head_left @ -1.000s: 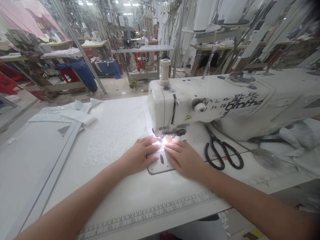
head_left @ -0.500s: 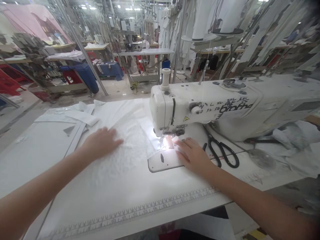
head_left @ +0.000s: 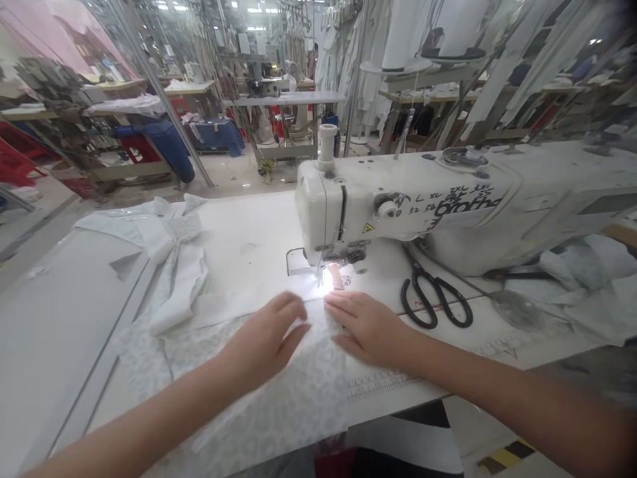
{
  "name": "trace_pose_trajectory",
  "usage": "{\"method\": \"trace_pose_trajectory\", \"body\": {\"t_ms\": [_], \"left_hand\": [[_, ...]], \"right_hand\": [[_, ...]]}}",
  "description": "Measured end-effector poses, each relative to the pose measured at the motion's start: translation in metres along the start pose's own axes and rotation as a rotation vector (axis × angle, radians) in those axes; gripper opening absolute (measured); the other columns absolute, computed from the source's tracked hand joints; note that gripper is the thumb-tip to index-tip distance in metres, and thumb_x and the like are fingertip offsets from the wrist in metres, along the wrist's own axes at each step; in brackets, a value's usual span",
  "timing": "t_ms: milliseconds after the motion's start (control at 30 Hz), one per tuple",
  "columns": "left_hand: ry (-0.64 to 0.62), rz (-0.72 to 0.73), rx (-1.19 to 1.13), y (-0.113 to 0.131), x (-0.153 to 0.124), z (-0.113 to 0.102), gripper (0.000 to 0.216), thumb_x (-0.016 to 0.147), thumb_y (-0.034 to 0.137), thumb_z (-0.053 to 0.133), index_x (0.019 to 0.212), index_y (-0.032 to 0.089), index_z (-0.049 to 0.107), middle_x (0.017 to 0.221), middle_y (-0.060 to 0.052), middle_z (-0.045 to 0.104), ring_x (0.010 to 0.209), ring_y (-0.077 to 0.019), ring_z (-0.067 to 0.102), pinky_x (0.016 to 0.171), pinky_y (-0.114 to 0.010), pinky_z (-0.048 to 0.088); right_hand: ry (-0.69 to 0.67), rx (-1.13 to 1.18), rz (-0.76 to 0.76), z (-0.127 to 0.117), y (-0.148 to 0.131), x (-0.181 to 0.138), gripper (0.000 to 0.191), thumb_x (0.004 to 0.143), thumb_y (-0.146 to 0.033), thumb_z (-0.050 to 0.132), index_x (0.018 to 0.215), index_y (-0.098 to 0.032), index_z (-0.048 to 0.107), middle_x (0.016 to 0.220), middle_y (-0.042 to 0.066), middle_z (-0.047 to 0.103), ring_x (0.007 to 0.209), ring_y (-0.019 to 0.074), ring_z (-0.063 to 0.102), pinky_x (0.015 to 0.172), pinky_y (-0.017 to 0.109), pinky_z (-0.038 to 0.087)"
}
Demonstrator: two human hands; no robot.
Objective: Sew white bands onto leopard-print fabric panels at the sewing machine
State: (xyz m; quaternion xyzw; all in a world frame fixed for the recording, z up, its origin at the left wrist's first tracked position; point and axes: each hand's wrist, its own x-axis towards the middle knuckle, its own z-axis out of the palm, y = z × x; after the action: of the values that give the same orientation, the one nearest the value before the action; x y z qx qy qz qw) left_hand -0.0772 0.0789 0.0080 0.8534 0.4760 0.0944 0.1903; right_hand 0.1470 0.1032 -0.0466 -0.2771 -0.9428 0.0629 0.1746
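A white sewing machine (head_left: 323,212) stands on the table, its lamp lighting the needle area. Pale patterned fabric (head_left: 293,405) spreads before it and reaches over the front edge. My right hand (head_left: 371,328) lies on the fabric's right part, fingers stretched out just in front of the presser foot (head_left: 322,275). Left of it, my left hand (head_left: 279,332) hovers over or touches the fabric, slightly blurred, with thumb and bent fingers apart and nothing visible between them. A small orange-pink piece (head_left: 334,275) sits beside the needle.
Black-handled scissors (head_left: 436,299) lie right of my right hand. Bunched white fabric (head_left: 184,272) is at the left of the table and crumpled pale cloth (head_left: 587,285) at the right. A printed ruler (head_left: 383,385) runs near the front edge. Thread cones (head_left: 398,40) stand behind the machine.
The fabric now lies nearer the front, covering part of the ruler and uncovering the tabletop left of the machine. My left hand has moved right and closer; my right hand has shifted slightly left.
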Motion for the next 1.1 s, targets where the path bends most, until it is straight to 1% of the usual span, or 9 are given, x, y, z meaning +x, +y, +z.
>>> {"method": "trace_pose_trajectory", "body": {"t_ms": [67,100,200,267,400,533,700,933,1100], "left_hand": [[0.076,0.101,0.002,-0.011,0.021,0.013,0.029,0.089,0.031,0.042,0.113,0.019,0.05,0.125,-0.009,0.05,0.116,-0.0223,0.046,0.094,-0.037,0.043],[0.085,0.117,0.029,-0.014,0.026,0.021,0.034,0.088,0.031,0.045,0.119,0.019,0.047,0.131,-0.009,0.046,0.124,-0.0245,0.038,0.1,-0.042,0.038],[0.087,0.063,0.118,-0.017,0.026,0.039,0.042,0.089,0.033,0.043,0.129,0.022,0.04,0.139,-0.008,0.039,0.131,-0.0284,0.028,0.101,-0.051,0.032],[0.09,0.024,0.144,-0.014,0.022,0.044,0.043,0.09,0.035,0.039,0.132,0.024,0.038,0.141,-0.007,0.036,0.131,-0.0287,0.026,0.1,-0.053,0.032],[0.044,0.04,0.133,-0.011,0.021,0.039,0.045,0.09,0.038,0.037,0.133,0.025,0.037,0.142,-0.005,0.036,0.132,-0.029,0.025,0.099,-0.052,0.033],[-0.003,0.065,0.121,-0.015,0.023,0.033,0.047,0.089,0.039,0.039,0.134,0.025,0.037,0.141,-0.006,0.038,0.131,-0.0304,0.026,0.098,-0.052,0.033],[-0.033,0.061,0.148,-0.016,0.024,0.031,0.049,0.089,0.042,0.039,0.135,0.025,0.034,0.142,-0.006,0.036,0.131,-0.0301,0.026,0.097,-0.051,0.033],[0.015,0.111,0.179,-0.032,0.038,0.027,0.049,0.088,0.041,0.043,0.134,0.024,0.036,0.139,-0.006,0.039,0.13,-0.0287,0.027,0.099,-0.046,0.032],[0.025,0.11,0.175,-0.041,0.047,0.024,0.048,0.086,0.04,0.045,0.131,0.024,0.04,0.138,-0.006,0.041,0.13,-0.0287,0.027,0.1,-0.044,0.031]], "right_hand": [[0.024,0.019,-0.016,-0.004,0.004,-0.001,0.04,0.088,-0.029,0.046,0.12,-0.005,0.049,0.124,0.016,0.052,0.118,0.0277,0.043,0.1,0.044,0.038],[0.044,0.032,-0.026,-0.007,0.006,-0.001,0.035,0.088,-0.028,0.047,0.115,-0.007,0.053,0.118,0.015,0.056,0.114,0.0266,0.046,0.098,0.043,0.04],[0.124,0.031,-0.022,-0.013,0.016,0.005,0.02,0.086,-0.026,0.049,0.098,-0.012,0.058,0.099,0.011,0.061,0.096,0.0235,0.053,0.087,0.041,0.044],[0.144,-0.01,0.006,-0.014,0.021,0.01,0.022,0.085,-0.028,0.051,0.101,-0.012,0.056,0.098,0.011,0.06,0.092,0.0237,0.053,0.082,0.041,0.045],[0.086,-0.011,-0.002,-0.008,0.022,0.013,0.027,0.086,-0.031,0.051,0.106,-0.013,0.055,0.104,0.011,0.059,0.097,0.0249,0.051,0.085,0.042,0.043],[0.111,0.024,-0.011,-0.003,0.018,0.006,0.03,0.086,-0.03,0.049,0.111,-0.013,0.053,0.108,0.011,0.059,0.102,0.0248,0.049,0.089,0.042,0.04],[0.077,0.013,-0.002,-0.003,0.019,0.003,0.034,0.086,-0.031,0.049,0.114,-0.011,0.053,0.111,0.011,0.058,0.105,0.0259,0.048,0.091,0.043,0.038],[0.011,-0.1,0.058,-0.002,0.023,0.013,0.045,0.085,-0.037,0.05,0.119,-0.007,0.051,0.117,0.014,0.056,0.106,0.0288,0.046,0.091,0.046,0.038],[-0.004,-0.123,0.091,0.0,0.025,0.014,0.046,0.087,-0.037,0.046,0.124,-0.009,0.046,0.122,0.014,0.053,0.109,0.0295,0.045,0.091,0.047,0.037]]}}
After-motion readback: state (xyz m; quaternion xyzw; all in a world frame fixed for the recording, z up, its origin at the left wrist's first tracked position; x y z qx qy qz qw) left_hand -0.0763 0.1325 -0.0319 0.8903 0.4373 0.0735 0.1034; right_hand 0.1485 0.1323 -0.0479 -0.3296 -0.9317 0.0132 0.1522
